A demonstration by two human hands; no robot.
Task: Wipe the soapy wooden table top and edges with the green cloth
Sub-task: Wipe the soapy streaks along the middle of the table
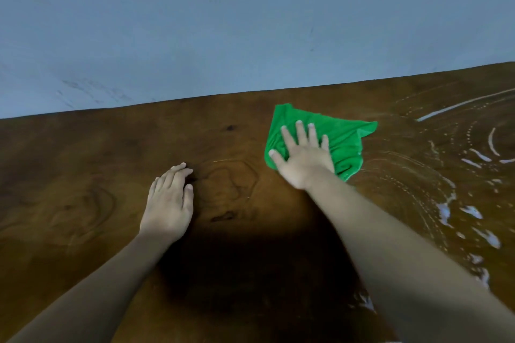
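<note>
The left part of the wooden table (83,175) is seen dark and free of foam, with a blue-grey wall (195,22) behind its far edge. The left hand (170,200) is laid flat on the wood, fingers relaxed and holding nothing, apparently as a brace. Further right, the green cloth (342,142) is spread on the top near the far edge and is pressed down by the right hand (303,159), whose fingers are straight and splayed, not curled. To the right, soap streaks (451,203) are left in arcs. The top-wiping step is judged to be under way; next, the cloth would need to be swept rightward through the foam, then along the edges.
</note>
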